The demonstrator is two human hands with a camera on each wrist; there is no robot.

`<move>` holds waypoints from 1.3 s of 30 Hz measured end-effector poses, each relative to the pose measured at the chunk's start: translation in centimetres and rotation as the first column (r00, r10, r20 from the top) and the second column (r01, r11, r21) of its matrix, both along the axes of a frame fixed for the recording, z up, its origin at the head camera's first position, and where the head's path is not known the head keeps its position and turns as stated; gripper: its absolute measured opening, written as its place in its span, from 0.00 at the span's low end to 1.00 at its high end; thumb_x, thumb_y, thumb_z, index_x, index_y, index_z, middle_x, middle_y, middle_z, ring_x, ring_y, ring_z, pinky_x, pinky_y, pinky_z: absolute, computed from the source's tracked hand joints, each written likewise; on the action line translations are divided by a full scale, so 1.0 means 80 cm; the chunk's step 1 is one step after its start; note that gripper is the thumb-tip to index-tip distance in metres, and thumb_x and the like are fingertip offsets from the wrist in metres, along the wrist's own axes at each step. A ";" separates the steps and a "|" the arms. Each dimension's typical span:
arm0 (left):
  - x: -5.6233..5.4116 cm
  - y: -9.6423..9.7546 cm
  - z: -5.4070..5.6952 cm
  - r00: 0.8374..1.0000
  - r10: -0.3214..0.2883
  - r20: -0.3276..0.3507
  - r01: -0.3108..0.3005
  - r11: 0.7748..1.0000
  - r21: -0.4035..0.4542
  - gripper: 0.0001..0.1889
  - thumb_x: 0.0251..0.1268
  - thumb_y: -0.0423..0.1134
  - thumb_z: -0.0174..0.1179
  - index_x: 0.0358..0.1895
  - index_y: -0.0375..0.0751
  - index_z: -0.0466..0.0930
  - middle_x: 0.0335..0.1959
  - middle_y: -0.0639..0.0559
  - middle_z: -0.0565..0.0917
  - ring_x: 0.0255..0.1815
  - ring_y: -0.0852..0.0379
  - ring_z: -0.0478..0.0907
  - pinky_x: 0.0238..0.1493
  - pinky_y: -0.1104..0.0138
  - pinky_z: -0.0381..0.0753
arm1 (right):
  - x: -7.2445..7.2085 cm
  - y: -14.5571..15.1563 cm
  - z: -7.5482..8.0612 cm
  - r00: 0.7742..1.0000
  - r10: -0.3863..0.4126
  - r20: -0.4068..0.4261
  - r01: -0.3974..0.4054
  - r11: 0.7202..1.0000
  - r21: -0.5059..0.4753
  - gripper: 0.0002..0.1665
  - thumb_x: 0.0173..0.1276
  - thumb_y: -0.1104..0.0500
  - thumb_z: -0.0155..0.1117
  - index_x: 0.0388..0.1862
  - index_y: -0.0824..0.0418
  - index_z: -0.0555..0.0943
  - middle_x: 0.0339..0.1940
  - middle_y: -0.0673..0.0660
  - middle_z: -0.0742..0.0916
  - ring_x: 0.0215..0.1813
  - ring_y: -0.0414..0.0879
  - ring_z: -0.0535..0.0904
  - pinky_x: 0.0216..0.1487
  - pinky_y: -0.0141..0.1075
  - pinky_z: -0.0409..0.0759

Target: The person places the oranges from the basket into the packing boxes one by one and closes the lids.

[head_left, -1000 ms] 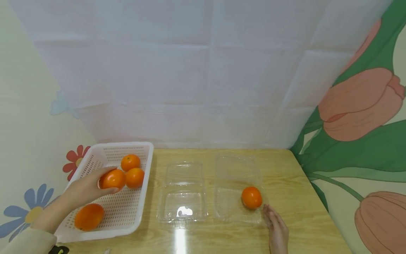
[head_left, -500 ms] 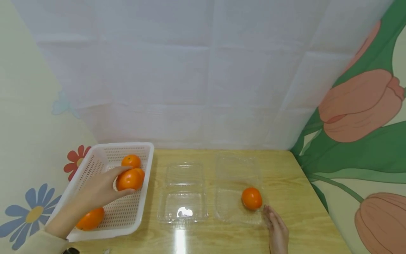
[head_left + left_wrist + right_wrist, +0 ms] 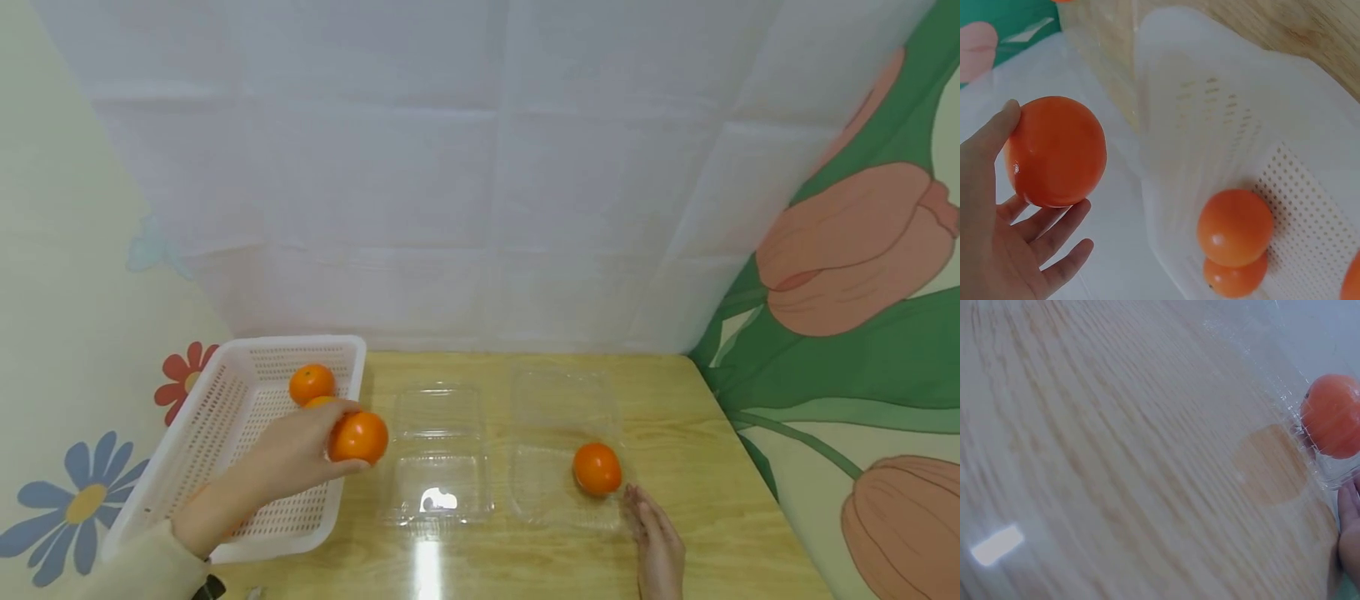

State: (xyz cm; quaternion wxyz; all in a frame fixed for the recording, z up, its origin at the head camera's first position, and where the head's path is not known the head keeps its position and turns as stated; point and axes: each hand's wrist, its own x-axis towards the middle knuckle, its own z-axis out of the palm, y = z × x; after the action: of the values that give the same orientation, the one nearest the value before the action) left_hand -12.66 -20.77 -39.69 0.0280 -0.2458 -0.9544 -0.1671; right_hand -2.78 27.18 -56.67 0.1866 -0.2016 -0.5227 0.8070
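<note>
The left hand [image 3: 296, 457] is gripping an orange fruit [image 3: 362, 438] near the right rim of the white basket [image 3: 292, 341]. The right hand [image 3: 662, 546] is touching one clear box [image 3: 536, 483]; if it is pinching, I cannot tell. Another clear box [image 3: 437, 468] is standing between them.

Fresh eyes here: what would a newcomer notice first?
Probably the bright orange fruit in the left hand, at the right rim of the white basket. Next, the lone fruit in the right-hand clear box. The large pink tulips at far right also catch the eye.
</note>
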 end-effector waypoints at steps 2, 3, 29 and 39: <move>0.000 0.009 -0.002 1.000 -0.027 -0.010 0.027 1.000 -0.009 0.41 0.49 0.69 0.68 0.60 0.44 0.74 0.48 0.55 0.83 0.41 0.57 0.80 0.41 0.56 0.82 | 0.000 0.000 -0.001 0.999 0.013 -0.035 -0.013 1.000 0.001 0.20 0.77 0.60 0.54 0.63 0.68 0.76 0.49 0.46 0.88 0.52 0.36 0.83 0.56 0.28 0.77; 0.000 0.014 -0.003 0.999 -0.037 -0.016 0.037 0.999 -0.015 0.41 0.49 0.69 0.69 0.60 0.44 0.75 0.48 0.55 0.84 0.41 0.57 0.80 0.42 0.56 0.82 | 0.001 0.001 -0.001 0.999 0.020 -0.050 -0.020 1.000 -0.006 0.19 0.77 0.61 0.54 0.62 0.67 0.77 0.49 0.46 0.88 0.52 0.36 0.83 0.56 0.27 0.77; -0.028 0.123 0.006 0.968 -0.247 0.041 0.248 0.969 -0.012 0.38 0.51 0.59 0.73 0.63 0.46 0.71 0.57 0.49 0.80 0.51 0.51 0.79 0.49 0.55 0.81 | 0.003 0.005 -0.006 0.980 0.088 -0.179 -0.097 0.995 -0.038 0.16 0.79 0.64 0.50 0.56 0.61 0.83 0.49 0.49 0.88 0.52 0.37 0.84 0.55 0.28 0.78; -0.053 0.160 0.012 0.955 -0.290 0.052 0.292 0.956 -0.018 0.41 0.53 0.62 0.70 0.69 0.51 0.70 0.61 0.50 0.77 0.56 0.51 0.77 0.54 0.53 0.78 | 0.001 0.005 -0.006 0.984 0.060 -0.167 -0.075 0.994 -0.084 0.16 0.78 0.64 0.51 0.57 0.64 0.82 0.48 0.50 0.88 0.51 0.38 0.84 0.54 0.29 0.79</move>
State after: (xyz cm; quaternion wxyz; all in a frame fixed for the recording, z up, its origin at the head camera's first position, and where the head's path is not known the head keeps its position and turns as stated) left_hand -16.93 -7.97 -38.75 -0.0232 -0.3799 -0.9102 -0.1631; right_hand -2.68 27.57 -57.14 0.1923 -0.1245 -0.4753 0.8495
